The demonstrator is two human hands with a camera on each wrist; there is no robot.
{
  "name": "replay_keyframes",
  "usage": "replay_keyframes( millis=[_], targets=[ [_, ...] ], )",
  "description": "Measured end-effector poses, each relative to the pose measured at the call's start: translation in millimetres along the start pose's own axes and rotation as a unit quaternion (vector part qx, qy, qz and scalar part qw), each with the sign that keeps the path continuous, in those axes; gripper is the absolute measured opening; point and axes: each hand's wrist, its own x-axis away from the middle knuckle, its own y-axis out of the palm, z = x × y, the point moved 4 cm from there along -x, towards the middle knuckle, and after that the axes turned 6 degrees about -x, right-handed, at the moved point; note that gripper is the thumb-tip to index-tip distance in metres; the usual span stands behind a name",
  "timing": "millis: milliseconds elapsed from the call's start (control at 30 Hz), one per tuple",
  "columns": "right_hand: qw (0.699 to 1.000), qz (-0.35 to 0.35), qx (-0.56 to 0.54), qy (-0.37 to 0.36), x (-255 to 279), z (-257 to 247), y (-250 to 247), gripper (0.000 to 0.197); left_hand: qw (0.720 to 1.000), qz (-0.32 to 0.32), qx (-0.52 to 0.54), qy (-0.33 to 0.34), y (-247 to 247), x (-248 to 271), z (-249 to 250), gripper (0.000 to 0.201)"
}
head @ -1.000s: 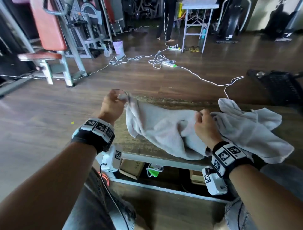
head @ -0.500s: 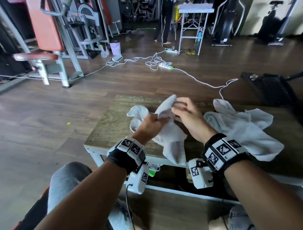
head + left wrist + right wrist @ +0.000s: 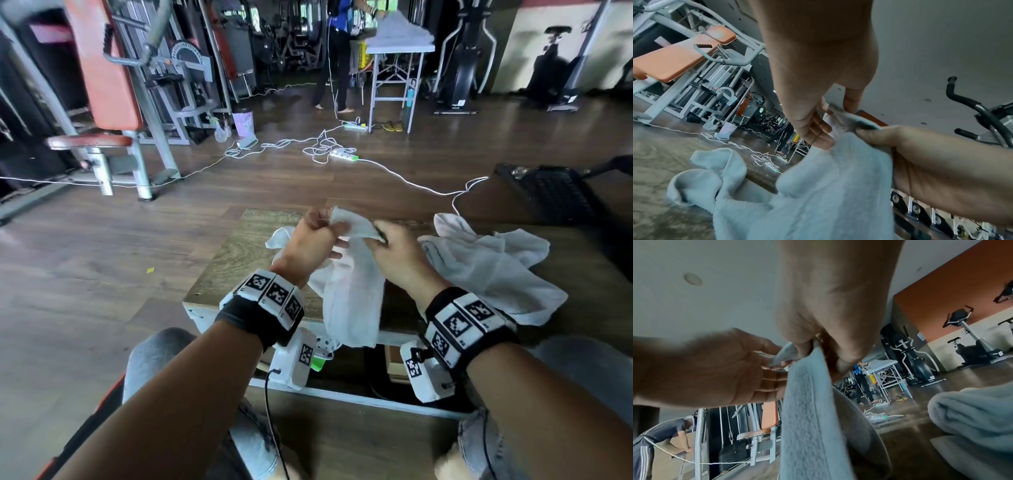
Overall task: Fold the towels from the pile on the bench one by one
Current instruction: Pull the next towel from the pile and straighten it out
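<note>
A white towel (image 3: 352, 294) hangs bunched between my two hands above the wooden bench (image 3: 226, 263), its lower end drooping past the bench's front edge. My left hand (image 3: 329, 228) pinches the towel's top edge between thumb and fingers. My right hand (image 3: 378, 236) pinches the same edge just to the right. In the left wrist view my left hand (image 3: 838, 116) holds the towel (image 3: 818, 194) close to my right hand's fingers (image 3: 869, 131). In the right wrist view my right hand (image 3: 813, 347) grips the towel (image 3: 807, 410). The towel pile (image 3: 489, 270) lies on the bench to the right.
White cables and a power strip (image 3: 344, 156) lie on the wooden floor beyond the bench. A red-padded gym machine (image 3: 102, 85) stands at the far left, and a black object (image 3: 551, 195) sits beside the bench's far right. A person (image 3: 334, 54) stands at a distant table.
One second ago my hands held the towel stretched wide apart. They came together over the bench, and the towel now hangs doubled from both hands.
</note>
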Motion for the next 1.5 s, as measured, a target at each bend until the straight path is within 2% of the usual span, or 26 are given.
replay_keyframes(
  millis=[100,233,300,400,433,533,667,767,833,867,900,967,1033,1100,1167,1233,1333,1400,1433,1500],
  targets=[
    [1.0,0.009,-0.019,-0.015,2,-7,-9,0.033,1.0,0.011,-0.008,0.003,0,14,1,0.037],
    [0.998,-0.036,0.009,-0.042,9,-17,-4,0.039,0.999,0.018,0.03,0.007,0,30,9,0.051],
    [0.997,-0.053,0.008,-0.048,13,-20,-1,0.034,0.999,0.018,0.017,0.03,-2,36,14,0.039],
    [0.994,-0.082,-0.014,-0.064,18,-24,2,0.022,0.997,0.049,-0.013,0.056,-10,44,21,0.006],
    [0.994,-0.087,-0.019,-0.064,20,-24,1,0.018,0.997,0.061,0.001,0.055,-13,44,21,0.003],
    [0.994,-0.103,0.006,-0.039,26,-24,0,0.014,0.99,0.119,0.067,0.036,-26,41,18,0.006],
    [0.979,-0.168,0.117,0.01,38,-10,3,0.031,0.979,0.167,0.105,0.043,-38,40,13,0.013],
    [0.967,-0.23,0.105,0.034,48,-4,2,0.031,0.976,0.184,0.107,0.049,-45,36,13,0.009],
    [0.962,-0.262,0.058,0.044,52,-5,5,0.015,0.977,0.175,0.113,0.039,-46,31,12,0.008],
    [0.972,-0.231,0.036,0.031,49,-7,5,0.005,0.981,0.162,0.106,0.03,-45,28,11,0.009],
    [0.985,-0.171,0.029,0.006,43,-8,3,0.008,0.985,0.144,0.093,0.02,-42,25,10,0.013],
    [0.996,-0.07,0.012,-0.047,30,-12,0,0.029,0.996,0.067,0.053,0.023,-30,21,6,0.02],
    [0.995,-0.056,-0.016,-0.081,20,-22,2,0.05,0.998,-0.037,-0.022,0.052,-16,22,7,0.019],
    [0.992,-0.07,-0.005,-0.101,13,-29,5,0.053,0.989,-0.1,-0.081,0.077,-7,23,9,0.023],
    [0.991,-0.057,0.011,-0.12,9,-32,3,0.038,0.986,-0.096,-0.107,0.088,-7,22,15,0.023],
    [0.992,-0.028,0.017,-0.125,8,-33,-4,0.027,0.988,-0.077,-0.099,0.087,-9,20,15,0.013],
    [0.993,-0.013,0.036,-0.115,10,-32,-10,0.024,0.987,-0.081,-0.101,0.092,-12,22,7,0.013],
    [0.992,0.009,0.016,-0.121,14,-35,-14,0.026,0.972,-0.094,-0.188,0.104,-16,25,-1,0.012],
    [0.992,0.025,-0.002,-0.126,16,-37,-16,0.027,0.958,-0.079,-0.253,0.108,-20,26,-6,0.015],
    [0.992,0.043,-0.021,-0.121,20,-36,-19,0.026,0.933,0.006,-0.347,0.094,-36,23,-17,0.018]
  ],
)
